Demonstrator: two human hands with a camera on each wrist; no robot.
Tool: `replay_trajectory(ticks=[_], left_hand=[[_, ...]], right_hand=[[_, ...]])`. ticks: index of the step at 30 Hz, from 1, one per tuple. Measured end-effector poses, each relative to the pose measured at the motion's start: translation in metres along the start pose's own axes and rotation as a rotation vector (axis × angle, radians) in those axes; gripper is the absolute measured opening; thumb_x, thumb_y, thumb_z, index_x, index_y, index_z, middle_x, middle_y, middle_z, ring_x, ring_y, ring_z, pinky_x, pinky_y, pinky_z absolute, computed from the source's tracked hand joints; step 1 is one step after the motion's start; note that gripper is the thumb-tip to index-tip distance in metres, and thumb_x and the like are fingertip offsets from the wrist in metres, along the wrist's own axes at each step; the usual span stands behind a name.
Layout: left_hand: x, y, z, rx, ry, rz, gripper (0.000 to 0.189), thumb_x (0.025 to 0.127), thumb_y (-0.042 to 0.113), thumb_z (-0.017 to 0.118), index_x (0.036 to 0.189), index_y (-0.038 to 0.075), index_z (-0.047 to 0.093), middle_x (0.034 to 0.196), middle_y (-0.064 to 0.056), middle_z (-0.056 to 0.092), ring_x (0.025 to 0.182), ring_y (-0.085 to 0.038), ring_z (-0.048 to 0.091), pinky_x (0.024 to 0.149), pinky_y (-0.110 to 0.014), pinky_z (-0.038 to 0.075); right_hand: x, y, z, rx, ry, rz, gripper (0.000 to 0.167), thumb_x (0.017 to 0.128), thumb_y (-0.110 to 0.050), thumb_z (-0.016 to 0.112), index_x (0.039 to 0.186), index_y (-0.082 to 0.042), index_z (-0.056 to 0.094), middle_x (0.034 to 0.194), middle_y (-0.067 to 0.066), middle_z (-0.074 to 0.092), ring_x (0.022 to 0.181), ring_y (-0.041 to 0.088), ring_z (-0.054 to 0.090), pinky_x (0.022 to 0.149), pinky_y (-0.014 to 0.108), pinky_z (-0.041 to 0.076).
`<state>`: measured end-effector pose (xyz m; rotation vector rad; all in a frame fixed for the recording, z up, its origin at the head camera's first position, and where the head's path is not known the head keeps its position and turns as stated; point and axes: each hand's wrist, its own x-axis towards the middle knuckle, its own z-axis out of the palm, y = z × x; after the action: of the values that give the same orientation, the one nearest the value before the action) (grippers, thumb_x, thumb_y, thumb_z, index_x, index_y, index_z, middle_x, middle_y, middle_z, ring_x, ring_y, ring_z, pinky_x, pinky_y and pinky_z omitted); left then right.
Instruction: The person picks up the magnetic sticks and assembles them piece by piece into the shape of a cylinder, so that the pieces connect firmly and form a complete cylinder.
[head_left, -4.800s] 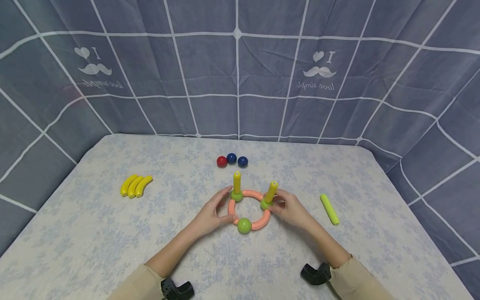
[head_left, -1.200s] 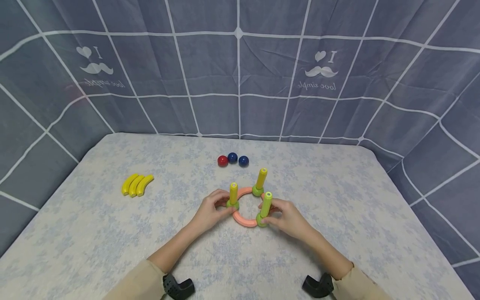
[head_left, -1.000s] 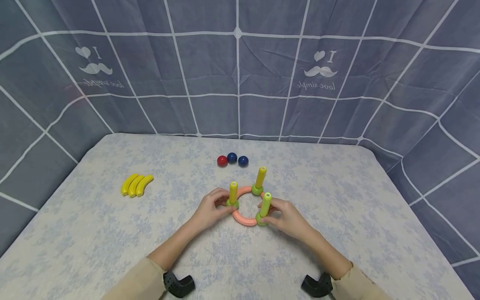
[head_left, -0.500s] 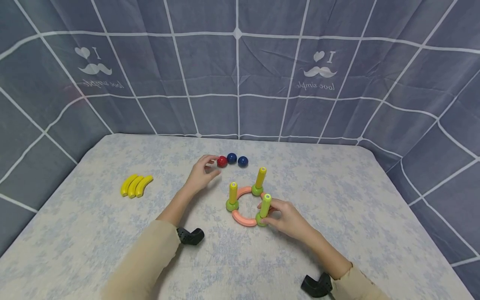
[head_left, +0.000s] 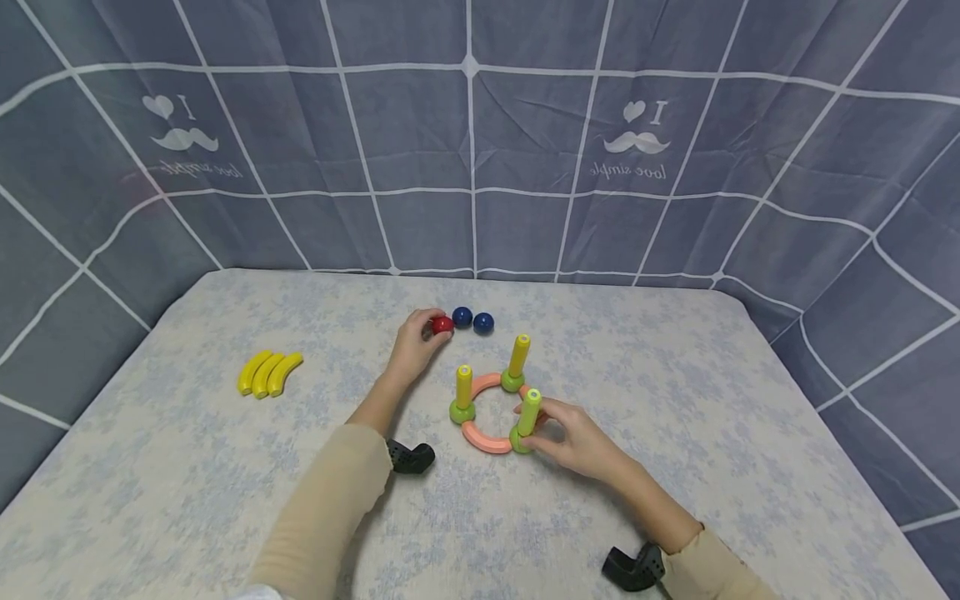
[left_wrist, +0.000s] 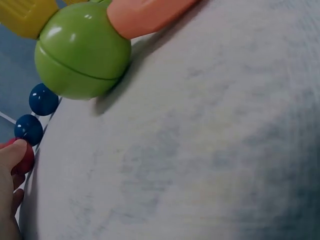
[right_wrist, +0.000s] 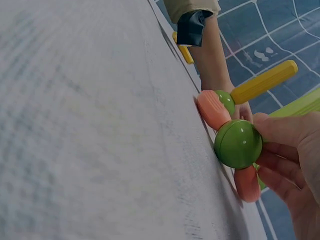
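My left hand [head_left: 414,343] pinches a red ball [head_left: 443,326] between thumb and fingers at the back of the table. Two blue balls [head_left: 483,323] sit just right of it. Front and centre lies a ring of curved orange pieces [head_left: 486,442] joined by green balls [head_left: 462,412]. Two yellow sticks [head_left: 518,357] and a light green stick [head_left: 529,412] stand up from those green balls. My right hand [head_left: 573,437] pinches the near-right green ball at the foot of the light green stick; the right wrist view shows the thumb on that ball [right_wrist: 238,144].
Several yellow curved pieces [head_left: 270,373] lie side by side at the table's left. A patterned cloth covers the table [head_left: 187,483]. Behind and beside it hangs a grey-blue curtain [head_left: 420,150] with white lines.
The light green stick went from the table's right onto a green ball, and the ring was turned. My left hand left the ring, reached back and took hold of the red ball. The right hand stays.
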<state>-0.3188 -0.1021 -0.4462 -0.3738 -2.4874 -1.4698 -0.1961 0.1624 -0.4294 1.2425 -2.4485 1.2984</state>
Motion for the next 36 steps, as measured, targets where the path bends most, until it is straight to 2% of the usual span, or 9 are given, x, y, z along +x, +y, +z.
replay_trajectory(ticks=[5, 8, 13, 15, 18, 21, 27, 30, 36], left_hand=[[-0.006, -0.001, 0.000, -0.072, 0.083, 0.022, 0.035, 0.081, 0.003, 0.067, 0.113, -0.007, 0.057, 0.109, -0.022, 0.055, 0.098, -0.033, 0.057, 0.084, -0.040, 0.049], [-0.011, 0.008, -0.003, -0.152, 0.125, 0.021, 0.035, 0.082, 0.004, 0.067, 0.114, -0.006, 0.057, 0.109, -0.020, 0.055, 0.097, -0.030, 0.057, 0.085, -0.038, 0.050], [-0.029, 0.047, -0.017, -0.270, 0.159, 0.048, 0.035, 0.083, 0.002, 0.065, 0.114, -0.010, 0.054, 0.109, -0.021, 0.054, 0.096, -0.029, 0.055, 0.086, -0.030, 0.049], [-0.039, 0.065, -0.024, -0.319, 0.160, 0.106, 0.033, 0.083, -0.003, 0.063, 0.113, -0.013, 0.053, 0.107, -0.023, 0.054, 0.094, -0.024, 0.056, 0.085, -0.024, 0.049], [-0.052, 0.081, -0.028, -0.389, 0.133, 0.198, 0.031, 0.081, -0.009, 0.061, 0.111, -0.014, 0.053, 0.106, -0.025, 0.053, 0.092, -0.013, 0.055, 0.083, -0.017, 0.048], [-0.060, 0.085, -0.028, -0.427, 0.099, 0.313, 0.031, 0.078, -0.015, 0.061, 0.108, -0.014, 0.054, 0.103, -0.026, 0.054, 0.091, -0.006, 0.054, 0.082, -0.015, 0.047], [-0.067, 0.087, -0.025, -0.401, 0.054, 0.531, 0.033, 0.070, -0.020, 0.063, 0.102, -0.013, 0.057, 0.097, -0.024, 0.056, 0.088, -0.009, 0.054, 0.079, -0.017, 0.049], [-0.068, 0.087, -0.023, -0.383, 0.044, 0.566, 0.034, 0.069, -0.019, 0.064, 0.101, -0.012, 0.059, 0.098, -0.022, 0.057, 0.088, -0.011, 0.055, 0.079, -0.017, 0.049], [-0.071, 0.087, -0.020, -0.358, 0.041, 0.563, 0.036, 0.070, -0.018, 0.065, 0.105, -0.010, 0.059, 0.102, -0.021, 0.056, 0.086, -0.012, 0.055, 0.078, -0.018, 0.049]], right_hand=[[0.000, -0.001, 0.000, 0.035, 0.005, -0.007, 0.032, 0.075, 0.002, 0.071, 0.105, 0.004, 0.058, 0.096, 0.015, 0.064, 0.081, 0.020, 0.061, 0.068, 0.038, 0.053], [0.002, -0.008, -0.001, 0.043, 0.009, 0.007, 0.031, 0.074, 0.006, 0.070, 0.103, 0.006, 0.058, 0.093, 0.017, 0.064, 0.079, 0.023, 0.061, 0.066, 0.040, 0.053], [0.008, -0.029, -0.008, 0.040, 0.006, 0.024, 0.029, 0.074, 0.009, 0.069, 0.100, 0.009, 0.058, 0.092, 0.019, 0.063, 0.077, 0.025, 0.061, 0.066, 0.042, 0.053], [0.009, -0.032, -0.009, 0.039, 0.006, 0.020, 0.028, 0.074, 0.009, 0.069, 0.099, 0.008, 0.058, 0.091, 0.018, 0.063, 0.077, 0.025, 0.061, 0.066, 0.041, 0.053], [0.007, -0.026, -0.006, 0.038, 0.013, 0.007, 0.028, 0.073, 0.009, 0.069, 0.099, 0.008, 0.058, 0.091, 0.017, 0.063, 0.077, 0.023, 0.061, 0.065, 0.041, 0.052], [0.004, -0.013, -0.003, 0.031, 0.018, 0.005, 0.030, 0.073, 0.007, 0.070, 0.101, 0.006, 0.059, 0.092, 0.017, 0.064, 0.078, 0.021, 0.061, 0.066, 0.040, 0.053], [0.000, -0.001, 0.000, 0.031, 0.023, -0.006, 0.031, 0.074, 0.002, 0.072, 0.102, 0.004, 0.059, 0.095, 0.016, 0.065, 0.080, 0.019, 0.061, 0.067, 0.038, 0.053], [0.000, 0.000, 0.000, 0.043, 0.024, -0.015, 0.031, 0.075, 0.000, 0.071, 0.103, 0.003, 0.059, 0.095, 0.016, 0.065, 0.080, 0.020, 0.062, 0.067, 0.039, 0.053], [0.001, -0.001, -0.001, 0.040, 0.014, -0.001, 0.029, 0.077, -0.001, 0.071, 0.103, 0.002, 0.060, 0.096, 0.013, 0.065, 0.081, 0.016, 0.061, 0.068, 0.036, 0.053]])
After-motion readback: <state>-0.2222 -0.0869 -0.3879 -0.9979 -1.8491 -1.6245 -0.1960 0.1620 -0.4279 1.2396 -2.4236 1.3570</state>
